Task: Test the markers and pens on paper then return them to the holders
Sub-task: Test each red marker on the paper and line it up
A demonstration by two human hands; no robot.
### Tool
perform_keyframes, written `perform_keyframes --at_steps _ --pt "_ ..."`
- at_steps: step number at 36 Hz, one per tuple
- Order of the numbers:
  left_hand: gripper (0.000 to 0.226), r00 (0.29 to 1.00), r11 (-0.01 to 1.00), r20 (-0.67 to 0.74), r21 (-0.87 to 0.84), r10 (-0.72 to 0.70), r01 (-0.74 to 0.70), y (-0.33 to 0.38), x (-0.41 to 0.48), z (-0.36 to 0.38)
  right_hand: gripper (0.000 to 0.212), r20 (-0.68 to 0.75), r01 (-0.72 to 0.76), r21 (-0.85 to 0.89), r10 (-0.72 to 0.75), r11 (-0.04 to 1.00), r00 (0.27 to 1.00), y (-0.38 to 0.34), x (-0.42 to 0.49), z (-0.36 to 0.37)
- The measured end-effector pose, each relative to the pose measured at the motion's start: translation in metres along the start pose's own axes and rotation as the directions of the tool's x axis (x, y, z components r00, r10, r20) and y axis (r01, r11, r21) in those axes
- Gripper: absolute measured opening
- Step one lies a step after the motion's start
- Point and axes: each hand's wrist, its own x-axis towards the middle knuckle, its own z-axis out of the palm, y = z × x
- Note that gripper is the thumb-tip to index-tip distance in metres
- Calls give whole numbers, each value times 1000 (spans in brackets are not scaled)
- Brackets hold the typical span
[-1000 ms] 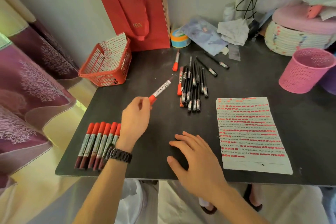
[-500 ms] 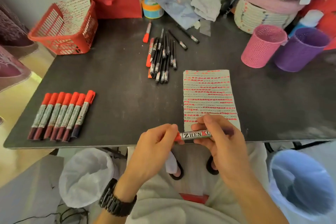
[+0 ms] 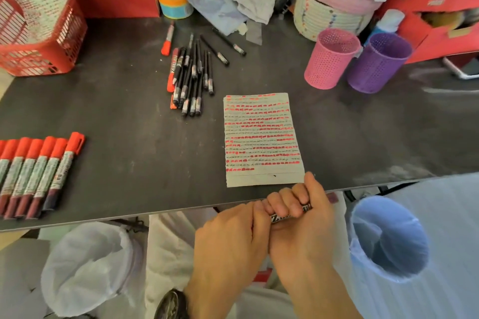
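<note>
- We see a dark table with everything spread across it.
- A sheet of paper, striped with red test marks, lies near the front edge.
- A row of red markers lies side by side at the left.
- A loose pile of pens sits mid-table, left of the paper.
- A pink holder and a purple holder stand upright, touching, at the back right.
- Our right hand wraps its fingers round one marker, just below the table edge.
- Our left hand grasps that marker's left end; the cap is hidden.
</note>
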Motion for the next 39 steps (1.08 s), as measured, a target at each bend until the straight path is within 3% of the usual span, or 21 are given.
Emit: perform_keyframes --at_steps 3,7,13,15,16,19,23,27,29,32,36,39 --pt "44 999 998 40 -49 -25 27 -2 -2 -1 54 31 11 -81 -9 997 999 -4 0 3" --pt "49 998 988 46 -147 -49 55 -3 -3 3 54 202 -1 -186 40 983 979 -11 5 8" --pt "40 992 924 122 -374 -38 81 5 -3 -1 49 470 -18 -277 151 961 869 -22 16 6" --pt "40 985 938 175 -342 4 57 3 -2 -2 49 503 -38 -284 182 958 845 -27 20 4" --pt "39 972 935 234 -343 -11 93 0 -1 -2 48 510 -41 -276 182 960 841 -33 22 3" --pt "31 895 815 391 -433 -216 386 -16 -2 -10 50 485 78 -268 64 960 872 -65 31 1" --pt "52 919 767 227 -506 -322 394 -38 0 -25 56 451 169 -235 -47 957 891 -93 49 2" --pt "51 972 755 76 -617 -223 222 -38 21 -34 61 395 210 -329 -68 921 916 -84 59 5" --pt "43 988 839 -9 -529 -155 127 -38 34 -34 68 367 246 -453 -73 857 928 -78 62 4" --pt "40 998 970 -57 -242 -35 20 -39 56 -27 75 347 296 -589 -96 752 933 -71 64 3" --pt "60 991 990 26 -54 130 -128 -46 71 -5 73 360 341 -694 -105 634 927 -65 65 8" --pt "68 985 985 -20 32 169 -168 -49 71 10 55 412 438 -729 -174 526 894 -61 66 10"
